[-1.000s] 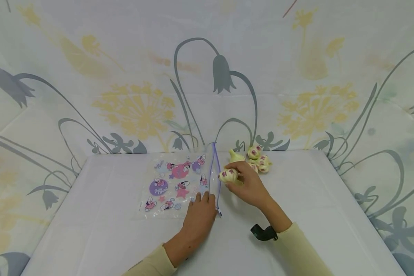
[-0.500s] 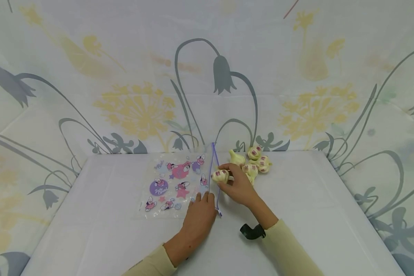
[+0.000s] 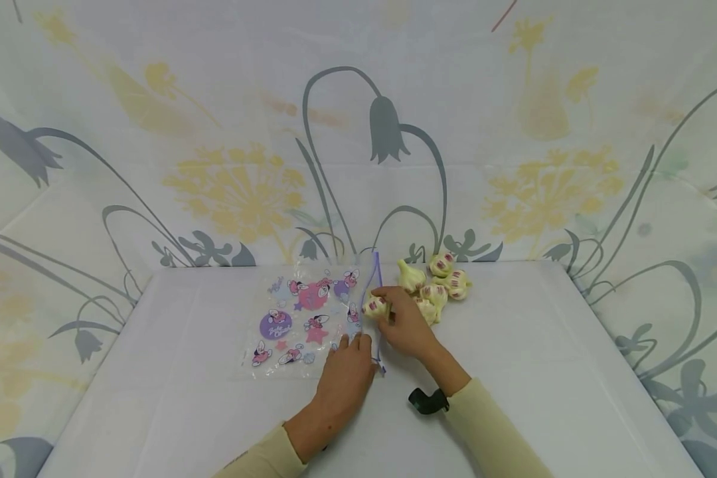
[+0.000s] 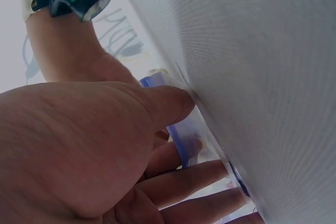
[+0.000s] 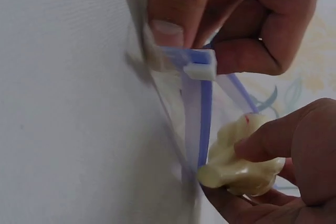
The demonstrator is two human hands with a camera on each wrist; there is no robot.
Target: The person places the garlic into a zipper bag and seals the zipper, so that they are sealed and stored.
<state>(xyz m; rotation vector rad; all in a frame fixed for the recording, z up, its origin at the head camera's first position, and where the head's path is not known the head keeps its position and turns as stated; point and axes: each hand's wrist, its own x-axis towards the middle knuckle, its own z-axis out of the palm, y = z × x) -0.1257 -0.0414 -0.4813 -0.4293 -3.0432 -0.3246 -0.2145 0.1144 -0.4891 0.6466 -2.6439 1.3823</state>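
A clear zip bag with pink and purple cartoon prints lies flat, its purple-edged mouth facing right. My left hand holds the bag near the front corner of that mouth, its thumb right by the white zip slider. Between thumb and fingers, my right hand grips a pale garlic bulb with reddish markings. The bulb is right at the mouth, overlapping the purple strip in the head view. Seen from the right wrist, the stem end of the bulb points back toward the table.
Several more garlic bulbs lie in a cluster just right of the bag, beyond my right hand. A dark wrist camera sits at the right sleeve. A flower-printed cloth rises behind the white table.
My right hand has moved left with the garlic bulb, from the cluster to the bag's mouth. The purple strip's far end has shifted slightly right. My left hand has stayed in place.
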